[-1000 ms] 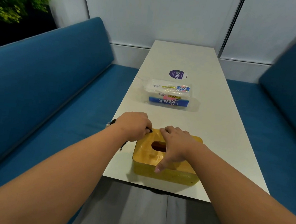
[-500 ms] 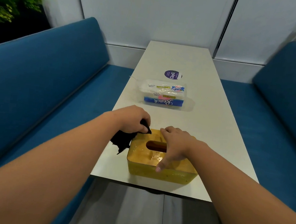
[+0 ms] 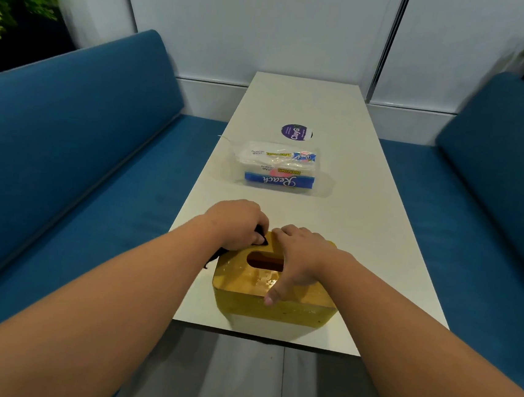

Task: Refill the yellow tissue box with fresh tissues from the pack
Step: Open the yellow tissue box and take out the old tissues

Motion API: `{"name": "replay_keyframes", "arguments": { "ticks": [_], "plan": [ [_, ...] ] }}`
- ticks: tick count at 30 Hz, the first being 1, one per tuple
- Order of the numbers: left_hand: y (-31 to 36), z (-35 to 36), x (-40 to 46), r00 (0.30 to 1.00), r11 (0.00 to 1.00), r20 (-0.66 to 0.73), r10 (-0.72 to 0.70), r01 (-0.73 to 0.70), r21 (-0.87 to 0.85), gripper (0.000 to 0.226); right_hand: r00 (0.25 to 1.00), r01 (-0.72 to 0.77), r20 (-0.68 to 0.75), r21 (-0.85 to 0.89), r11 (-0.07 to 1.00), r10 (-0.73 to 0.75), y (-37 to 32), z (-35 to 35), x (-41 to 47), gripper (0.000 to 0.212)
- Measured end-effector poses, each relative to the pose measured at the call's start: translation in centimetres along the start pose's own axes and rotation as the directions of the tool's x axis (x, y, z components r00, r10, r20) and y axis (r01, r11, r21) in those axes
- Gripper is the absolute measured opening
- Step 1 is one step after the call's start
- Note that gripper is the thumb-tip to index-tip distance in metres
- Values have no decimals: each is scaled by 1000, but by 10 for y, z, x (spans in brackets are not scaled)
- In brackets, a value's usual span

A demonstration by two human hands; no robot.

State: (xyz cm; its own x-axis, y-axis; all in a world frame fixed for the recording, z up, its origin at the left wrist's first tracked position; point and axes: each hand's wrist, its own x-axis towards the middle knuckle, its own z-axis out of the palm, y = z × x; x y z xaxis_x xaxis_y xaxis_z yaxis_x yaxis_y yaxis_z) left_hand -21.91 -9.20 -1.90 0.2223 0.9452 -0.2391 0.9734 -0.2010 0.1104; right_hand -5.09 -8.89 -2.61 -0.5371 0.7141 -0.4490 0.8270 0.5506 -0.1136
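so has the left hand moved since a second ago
Yes. The left hand with its black cloth has slid from the table's left edge onto the yellow box top.

Yellow tissue box (image 3: pixel 246 280) upright at the near table edge — sealed tissue pack (image 3: pixel 278 167) lies beyond.

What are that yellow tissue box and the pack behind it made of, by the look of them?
Yellow tissue box: probably hard plastic; its top is glossy and reflects light, with rounded moulded corners. Tissue pack: thin clear plastic film, crinkled and shiny, printed in blue, with white paper inside.

A white table (image 3: pixel 364 214) carries the yellow tissue box (image 3: pixel 276 305), tissue pack (image 3: pixel 278 168) and purple sticker (image 3: pixel 296 132).
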Motion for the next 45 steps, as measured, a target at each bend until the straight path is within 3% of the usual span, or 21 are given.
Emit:
{"name": "replay_keyframes", "arguments": {
  "ticks": [4,9,14,18,23,31,37,42,45],
  "plan": [
    [-15,-2,-4,996,996,-15,-93,93,3,28,1000,-3,2,5,1000,3,1,1,0,134],
    [-3,0,-2,999,999,-24,-39,39,25,28,1000,-10,2,4,1000,10,0,0,1,136],
    [-30,-5,-9,984,983,-44,-171,174,60,25,1000,-11,4,11,1000,11,-1,0,1,135],
    [-11,1,-7,997,997,-40,-69,70,27,28,1000,-14,0,4,1000,14,-2,1,1,134],
    [-29,-3,-14,987,988,-60,-149,150,24,26,1000,-19,3,27,999,19,-1,1,1,136],
    [-13,0,-28,999,999,29,33,-33,9,23,1000,-21,-1,14,1000,21,-1,3,3,137],
    [-28,0,-38,999,999,-13,-51,51,11,23,1000,-27,6,34,999,26,-1,3,2,138],
    [-13,7,-38,1000,1000,-9,14,-14,-14,21,999,-32,10,33,999,32,-2,3,3,139],
    [-33,1,-50,997,997,-11,-80,80,10,18,1000,-27,5,49,998,26,1,4,2,138]
  ]
}}
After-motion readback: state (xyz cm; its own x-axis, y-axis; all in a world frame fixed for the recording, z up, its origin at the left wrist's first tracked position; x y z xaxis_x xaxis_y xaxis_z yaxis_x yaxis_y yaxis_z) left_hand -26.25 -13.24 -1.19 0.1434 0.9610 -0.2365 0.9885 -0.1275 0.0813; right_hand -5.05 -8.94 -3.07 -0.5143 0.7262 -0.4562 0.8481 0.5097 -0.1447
